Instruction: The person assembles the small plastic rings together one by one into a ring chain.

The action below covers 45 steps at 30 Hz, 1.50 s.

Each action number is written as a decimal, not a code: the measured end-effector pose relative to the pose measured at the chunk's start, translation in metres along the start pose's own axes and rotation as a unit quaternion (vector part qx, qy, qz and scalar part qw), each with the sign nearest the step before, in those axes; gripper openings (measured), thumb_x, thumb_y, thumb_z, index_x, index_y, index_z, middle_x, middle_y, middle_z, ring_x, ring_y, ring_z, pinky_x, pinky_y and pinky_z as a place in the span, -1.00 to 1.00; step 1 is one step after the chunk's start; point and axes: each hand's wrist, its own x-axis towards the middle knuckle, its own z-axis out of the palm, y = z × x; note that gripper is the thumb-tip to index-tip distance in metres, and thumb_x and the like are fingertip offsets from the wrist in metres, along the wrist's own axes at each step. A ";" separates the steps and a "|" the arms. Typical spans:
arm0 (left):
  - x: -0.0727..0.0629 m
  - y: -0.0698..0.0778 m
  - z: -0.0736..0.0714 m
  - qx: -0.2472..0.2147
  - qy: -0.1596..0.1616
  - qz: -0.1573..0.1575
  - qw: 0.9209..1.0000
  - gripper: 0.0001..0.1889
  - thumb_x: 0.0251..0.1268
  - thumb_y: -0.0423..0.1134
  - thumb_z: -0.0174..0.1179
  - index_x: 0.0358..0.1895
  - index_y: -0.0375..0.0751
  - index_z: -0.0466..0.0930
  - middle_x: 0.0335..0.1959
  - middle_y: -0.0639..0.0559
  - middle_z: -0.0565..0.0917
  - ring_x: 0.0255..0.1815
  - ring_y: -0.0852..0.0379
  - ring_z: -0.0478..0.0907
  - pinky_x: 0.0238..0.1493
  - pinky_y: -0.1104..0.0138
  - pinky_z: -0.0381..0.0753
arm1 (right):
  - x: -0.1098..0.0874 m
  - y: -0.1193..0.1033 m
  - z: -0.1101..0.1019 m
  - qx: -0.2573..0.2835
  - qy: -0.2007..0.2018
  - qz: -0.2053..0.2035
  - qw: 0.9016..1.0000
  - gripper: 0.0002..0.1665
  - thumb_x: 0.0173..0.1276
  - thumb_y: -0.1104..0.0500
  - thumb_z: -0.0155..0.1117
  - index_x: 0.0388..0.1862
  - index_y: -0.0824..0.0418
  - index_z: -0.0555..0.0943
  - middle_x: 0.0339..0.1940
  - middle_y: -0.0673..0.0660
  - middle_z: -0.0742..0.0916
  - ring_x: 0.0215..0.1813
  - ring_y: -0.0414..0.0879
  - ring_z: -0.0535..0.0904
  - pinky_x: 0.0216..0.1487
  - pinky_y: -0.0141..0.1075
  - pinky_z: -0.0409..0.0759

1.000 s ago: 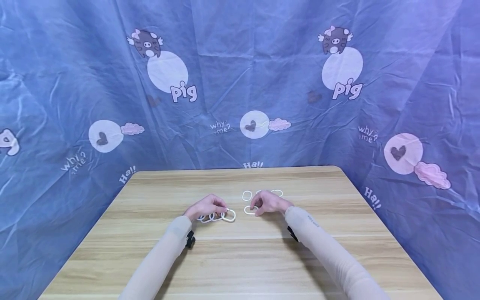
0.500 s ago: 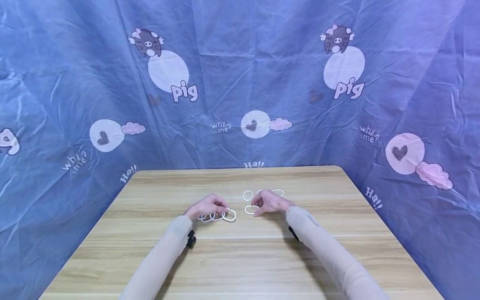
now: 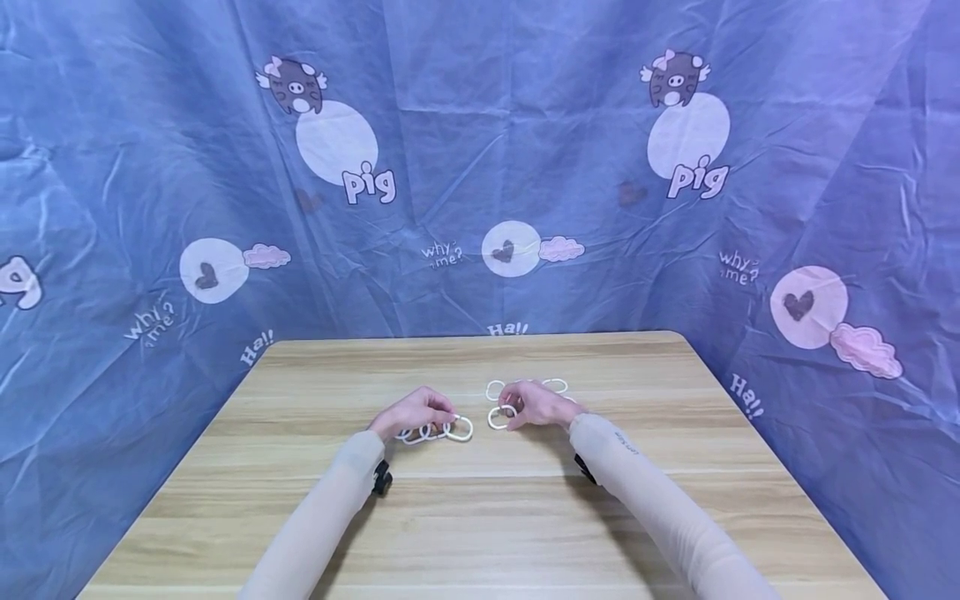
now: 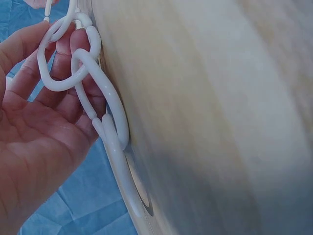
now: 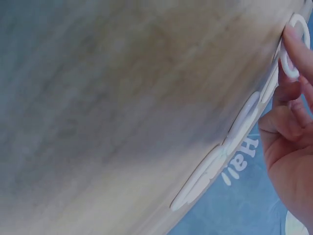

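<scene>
In the head view my left hand (image 3: 414, 411) pinches a chain of white oval plastic links (image 3: 461, 439) between thumb and fingers. The left wrist view shows the interlocked chain links (image 4: 112, 88) hanging across that hand's fingers, their lower end close to the tabletop. Across a small gap to the right, my right hand (image 3: 542, 405) pinches a single white link (image 3: 492, 423) by its right end. In the right wrist view this link (image 5: 306, 33) stands tilted between thumb and fingers.
Loose white links (image 3: 558, 382) lie behind and beside the right hand, partly covered by it. One loose link (image 3: 489, 389) is at the left of that group. The wooden table (image 3: 465, 533) meets a blue printed cloth (image 3: 420, 292) at its back edge.
The right hand has shifted slightly left, and the link it pinches has tilted up from lying flatter. The left hand and chain have barely moved.
</scene>
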 end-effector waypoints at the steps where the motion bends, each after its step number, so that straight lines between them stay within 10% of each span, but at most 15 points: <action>1: 0.001 -0.001 0.000 -0.001 0.001 0.000 1.000 -0.82 0.30 -0.30 0.25 -0.18 -0.37 0.68 -0.46 0.01 0.71 -0.49 0.17 0.56 -0.43 0.41 0.50 | 0.000 0.000 0.001 -0.003 0.004 -0.005 1.000 -0.70 0.00 0.30 0.56 -0.27 0.21 0.65 -0.43 0.01 0.71 -0.34 -0.27 0.55 -0.18 -0.40 0.53; 9: 0.001 -0.003 0.003 -0.022 0.002 0.004 1.000 -0.82 0.29 -0.33 0.25 -0.15 -0.40 0.68 -0.45 -0.02 0.71 -0.49 0.16 0.58 -0.44 0.41 0.51 | -0.003 -0.005 0.004 0.068 0.005 0.027 0.997 -0.92 0.28 0.23 0.37 -0.29 0.23 0.73 -0.45 0.08 0.76 -0.49 -0.22 0.56 -0.46 -0.39 0.55; 20: 0.002 -0.002 0.001 -0.014 0.005 0.012 1.000 -0.80 0.27 -0.31 0.27 -0.13 -0.38 0.69 -0.39 -0.06 0.74 -0.43 0.18 0.62 -0.35 0.39 0.60 | -0.003 -0.017 0.013 0.298 -0.006 0.089 0.950 -0.74 0.35 0.36 0.25 -0.06 0.53 0.61 -0.23 0.40 0.76 -0.27 0.08 0.76 -0.19 -0.15 0.72; 36: 0.004 -0.002 0.002 -0.010 0.008 0.011 1.000 -0.81 0.26 -0.33 0.27 -0.15 -0.38 0.69 -0.38 -0.11 0.74 -0.43 0.16 0.61 -0.35 0.38 0.57 | -0.002 -0.026 0.024 0.259 0.050 0.122 0.957 -0.78 0.14 0.31 0.48 -0.22 0.37 0.73 -0.31 0.22 0.80 -0.27 0.00 0.76 -0.13 -0.27 0.70; 45: 0.004 -0.002 0.001 -0.012 0.010 0.008 1.000 -0.83 0.27 -0.36 0.25 -0.16 -0.39 0.69 -0.41 -0.03 0.74 -0.45 0.20 0.59 -0.38 0.41 0.55 | 0.002 -0.030 0.028 0.318 0.009 0.143 0.937 -0.73 0.11 0.43 0.45 -0.18 0.49 0.69 -0.34 0.28 0.78 -0.32 -0.02 0.76 -0.16 -0.24 0.71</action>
